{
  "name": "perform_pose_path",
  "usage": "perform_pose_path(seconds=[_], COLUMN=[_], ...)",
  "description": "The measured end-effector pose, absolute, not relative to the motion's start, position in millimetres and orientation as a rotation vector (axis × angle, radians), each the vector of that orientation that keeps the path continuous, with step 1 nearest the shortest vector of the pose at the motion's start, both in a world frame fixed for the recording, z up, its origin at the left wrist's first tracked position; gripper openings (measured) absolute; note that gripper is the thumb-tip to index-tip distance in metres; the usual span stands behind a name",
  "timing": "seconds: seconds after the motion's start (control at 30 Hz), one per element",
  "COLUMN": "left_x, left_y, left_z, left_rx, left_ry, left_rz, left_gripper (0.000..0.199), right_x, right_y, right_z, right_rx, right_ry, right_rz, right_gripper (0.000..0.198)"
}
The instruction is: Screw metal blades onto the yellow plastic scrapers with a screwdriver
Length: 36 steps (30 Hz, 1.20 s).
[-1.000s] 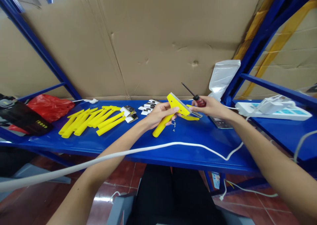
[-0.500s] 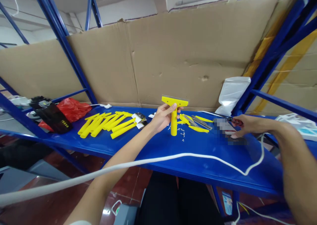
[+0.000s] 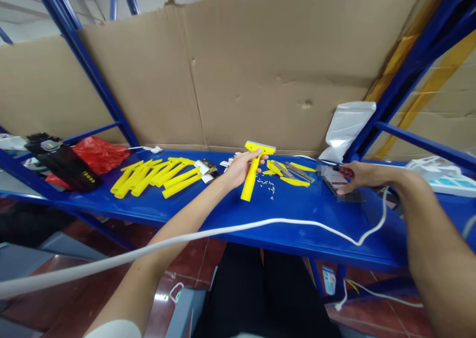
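At the left of the blue surface [image 3: 293,204], yellow handles [image 3: 150,179] lay in an overlapping row; they looked like light, stiff plastic, smooth enough to roll or slide, and the round shaft seemed the natural place to take one. Just right of them, packets [image 3: 207,170] rested on the surface, probably thin and easily bent.

In the middle, the left hand [image 3: 241,168] was clamped on the yellow scraper [image 3: 250,183], closed where shaft met crosspiece, the head raised and the shaft slanting down toward the person. That hold looked sound: the piece was likely light and rigid, and the fingers kept behind the pale strip along its far edge, which might have been sharp.

Beside it lay small screws [image 3: 270,184], easily scattered and best pinched singly, then yellow plates [image 3: 294,182], likely stiff and light.

At the right, the right hand [image 3: 359,175] was curled around a red-handled tool [image 3: 346,172], its fingertips over a phone [image 3: 333,175], flat, probably slick and breakable, safest held by its edges.
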<state>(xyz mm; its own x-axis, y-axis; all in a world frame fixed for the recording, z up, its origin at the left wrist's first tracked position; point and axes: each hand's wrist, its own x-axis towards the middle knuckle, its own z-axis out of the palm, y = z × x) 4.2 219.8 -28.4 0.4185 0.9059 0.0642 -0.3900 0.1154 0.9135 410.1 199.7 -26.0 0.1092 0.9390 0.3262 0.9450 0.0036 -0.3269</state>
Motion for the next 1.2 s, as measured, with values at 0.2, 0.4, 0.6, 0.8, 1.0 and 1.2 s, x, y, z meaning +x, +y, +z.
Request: perform_pose_path(seconds=[0.2,0.4,0.6,0.8,1.0,1.2], left_x=[8.9,14.6,16.7,16.2,12.5,8.1], left_y=[227.8,229.3,227.5,227.1,231.7,233.1], left_z=[-49.1,-64.1,-68.9,-68.9,-66.9,-61.9], left_rx=[1.106,1.164,1.186,1.188,1.236,1.306], left_ry=[0.683,0.673,0.772,0.780,0.732,0.716], left_rz=[0.849,0.746,0.729,0.735,0.639,0.559], left_gripper=[0.030,0.029,0.032,0.032,0.034,0.032], right_x=[387.3,360.2,346.8,365.2,409.5,426.0], right_y=[208.2,209.8,211.9,199.6,196.3,213.1], right_z=[-25.7,-33.5,-40.7,-26.7,-22.4,-27.3], right_rx=[-2.039,-1.896,-1.716,-1.755,-2.169,-2.288], right_ry=[-2.000,-2.092,-2.246,-2.396,-2.345,-2.266], right_rz=[0.227,0.320,0.520,0.620,0.577,0.399], right_gripper=[0.035,0.046,0.079,0.077,0.062,0.025])
